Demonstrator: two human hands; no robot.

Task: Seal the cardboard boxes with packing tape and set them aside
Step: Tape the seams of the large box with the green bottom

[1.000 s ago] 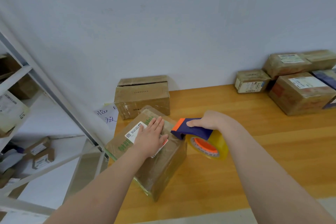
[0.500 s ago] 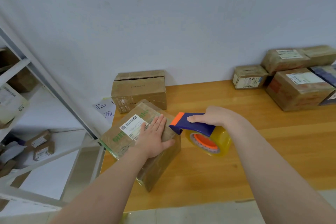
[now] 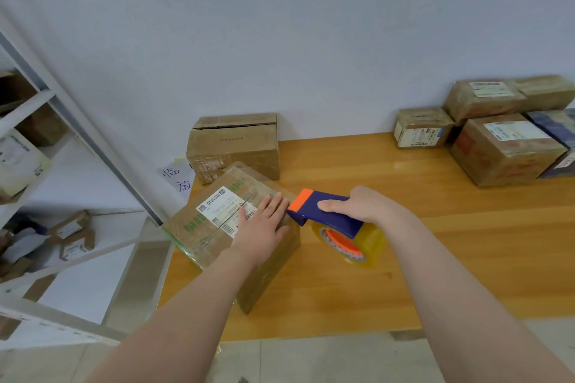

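A brown cardboard box (image 3: 214, 227) with a white shipping label lies at the left end of the wooden table (image 3: 435, 242). My left hand (image 3: 261, 227) presses flat on the box's top, fingers straight. My right hand (image 3: 357, 205) grips a blue and orange tape dispenser (image 3: 323, 211) holding a roll of clear tape (image 3: 357, 242). The dispenser's orange nose touches the box's right top edge, just beside my left fingertips.
Another brown box (image 3: 233, 146) stands against the wall behind. Several labelled boxes (image 3: 504, 146) are stacked at the table's far right. A white metal shelf rack (image 3: 62, 196) with small parcels stands to the left. A handwritten paper note (image 3: 177, 180) hangs by the table's corner.
The view has shifted a little. My left hand has slid slightly along the box top towards the right edge, and the dispenser stays at that edge.
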